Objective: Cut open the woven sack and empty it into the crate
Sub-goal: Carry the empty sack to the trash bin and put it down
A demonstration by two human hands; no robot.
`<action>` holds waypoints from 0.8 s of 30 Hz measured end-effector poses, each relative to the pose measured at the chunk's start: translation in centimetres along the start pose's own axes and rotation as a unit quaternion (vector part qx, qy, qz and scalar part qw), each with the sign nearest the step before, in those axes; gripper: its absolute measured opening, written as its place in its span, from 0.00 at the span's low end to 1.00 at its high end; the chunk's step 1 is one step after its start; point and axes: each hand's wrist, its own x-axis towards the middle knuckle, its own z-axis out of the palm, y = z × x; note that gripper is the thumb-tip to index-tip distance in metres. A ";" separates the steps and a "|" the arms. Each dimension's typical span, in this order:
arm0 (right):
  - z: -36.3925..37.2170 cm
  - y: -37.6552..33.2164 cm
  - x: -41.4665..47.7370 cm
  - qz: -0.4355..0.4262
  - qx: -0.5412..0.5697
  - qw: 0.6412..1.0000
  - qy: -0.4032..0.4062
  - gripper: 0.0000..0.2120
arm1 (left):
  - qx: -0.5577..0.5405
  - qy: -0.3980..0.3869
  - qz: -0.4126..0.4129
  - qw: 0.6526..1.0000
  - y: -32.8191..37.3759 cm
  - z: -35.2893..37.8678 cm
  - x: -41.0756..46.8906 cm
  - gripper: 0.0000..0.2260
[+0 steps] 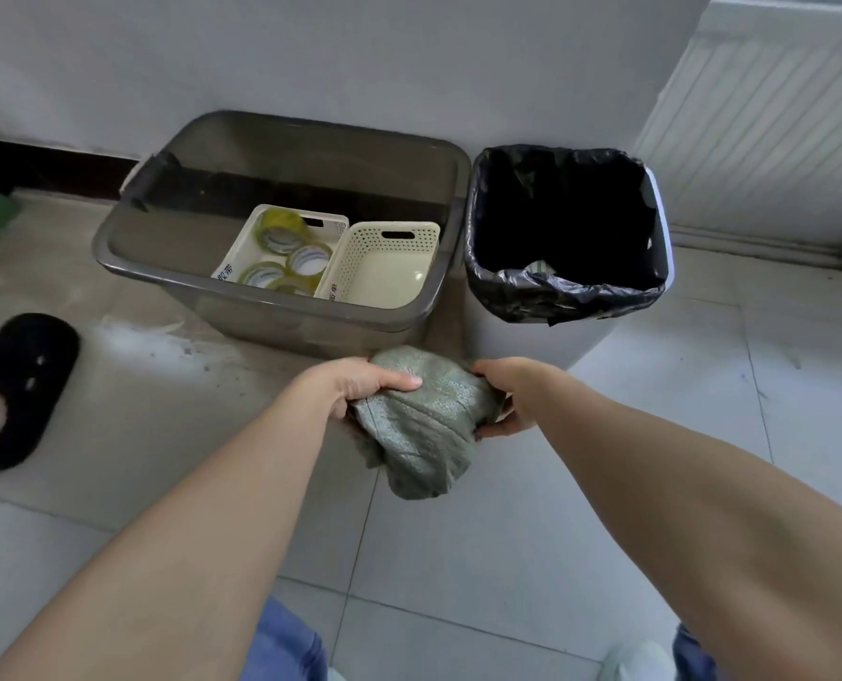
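A crumpled grey-green woven sack (424, 425) hangs bunched between both hands, just in front of the crate. My left hand (355, 385) grips its left side, thumb laid over the top. My right hand (507, 400) grips its right side, fingers curled underneath. The crate (281, 292) is a translucent grey plastic tub on the floor. Inside it sit two cream perforated baskets: the left basket (242, 248) holds several rolls of yellowish tape (281, 233), the right basket (384, 272) holds nothing. No cutting tool is in view.
A white bin with a black liner (566, 292) stands right of the crate, touching it. A foot in a black slipper (21, 385) rests on the tiled floor at the left. A white radiator (773, 115) and a wall lie behind.
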 end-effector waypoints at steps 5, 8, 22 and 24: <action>0.0 -1.6 -2.5 0.010 -0.072 0.996 -0.045 0.20 | 0.051 -0.035 0.067 0.996 2.6 -2.7 -3.9 0.12; 0.5 -2.0 -3.1 0.003 -0.082 0.996 -0.047 0.20 | 0.032 -0.037 0.103 0.993 2.5 -3.0 -4.4 0.11; 1.3 -0.3 0.9 -0.007 0.019 0.999 0.047 0.20 | 0.215 0.354 0.031 0.910 -0.6 1.4 1.7 0.33; 2.0 -0.3 2.7 -0.039 0.081 0.994 0.066 0.20 | 0.114 0.374 0.025 0.920 -1.1 1.6 2.8 0.34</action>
